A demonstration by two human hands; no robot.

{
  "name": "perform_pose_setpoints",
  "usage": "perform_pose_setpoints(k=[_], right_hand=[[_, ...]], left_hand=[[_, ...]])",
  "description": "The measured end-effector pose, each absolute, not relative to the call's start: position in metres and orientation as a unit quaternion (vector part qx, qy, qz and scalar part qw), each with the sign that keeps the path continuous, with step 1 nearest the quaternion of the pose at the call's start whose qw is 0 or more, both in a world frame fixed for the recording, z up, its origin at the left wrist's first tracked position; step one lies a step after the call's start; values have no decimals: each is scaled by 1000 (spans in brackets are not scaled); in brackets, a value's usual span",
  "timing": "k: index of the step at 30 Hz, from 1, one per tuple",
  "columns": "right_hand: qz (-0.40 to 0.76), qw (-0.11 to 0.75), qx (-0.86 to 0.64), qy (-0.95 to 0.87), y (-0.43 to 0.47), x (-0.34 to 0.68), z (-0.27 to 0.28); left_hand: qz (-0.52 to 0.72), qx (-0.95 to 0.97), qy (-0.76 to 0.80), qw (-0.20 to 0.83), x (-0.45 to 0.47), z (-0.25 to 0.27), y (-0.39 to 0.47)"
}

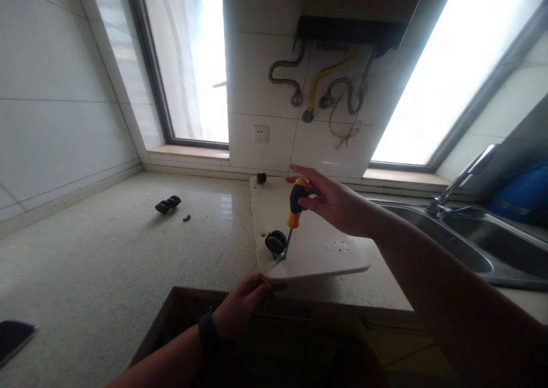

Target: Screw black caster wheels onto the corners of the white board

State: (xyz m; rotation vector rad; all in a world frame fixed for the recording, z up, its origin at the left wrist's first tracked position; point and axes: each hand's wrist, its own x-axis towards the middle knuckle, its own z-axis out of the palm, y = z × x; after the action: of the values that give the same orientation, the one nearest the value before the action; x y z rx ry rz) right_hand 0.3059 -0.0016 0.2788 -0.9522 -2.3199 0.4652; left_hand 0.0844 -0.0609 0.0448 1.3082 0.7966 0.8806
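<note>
My right hand (323, 197) grips the handle of an orange and black screwdriver (294, 208). The shaft slants down, and its tip meets the metal base of a black caster wheel (275, 242) near the front left corner of a white board (312, 257). My left hand (248, 296), with a dark band on the wrist, holds the board's front left edge, fingers partly under it. A second black caster (261, 178) stands at the board's far left corner. Several small holes show at the board's right side.
Loose black casters (168, 203) and a small pile of screws (186, 218) lie on the speckled counter (107, 251) to the left. A dark flat object (15, 339) sits at the lower left. On the right is a steel sink (428, 234) with a faucet (462, 177).
</note>
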Motion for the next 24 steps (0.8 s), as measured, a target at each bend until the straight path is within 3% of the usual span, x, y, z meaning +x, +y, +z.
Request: perform_pose_setpoints(k=[2, 4, 11, 16, 19, 24], right_hand=[[217, 286, -341, -869, 0, 308, 280], [185, 285, -377, -862, 0, 308, 282], [-81, 276, -508, -812, -1, 305, 278], [-230, 179, -584, -757, -10, 302, 278], [-178, 179, -572, -780, -12, 307, 279], [143, 231, -400, -875, 0, 324, 277]], left_hand=[[386, 577, 347, 631, 85, 44, -62], [389, 584, 347, 623, 85, 42, -62], [390, 601, 347, 605, 85, 40, -64], [389, 600, 353, 604, 86, 41, -64], [394, 592, 350, 609, 86, 41, -64], [391, 600, 361, 597, 86, 42, -65]])
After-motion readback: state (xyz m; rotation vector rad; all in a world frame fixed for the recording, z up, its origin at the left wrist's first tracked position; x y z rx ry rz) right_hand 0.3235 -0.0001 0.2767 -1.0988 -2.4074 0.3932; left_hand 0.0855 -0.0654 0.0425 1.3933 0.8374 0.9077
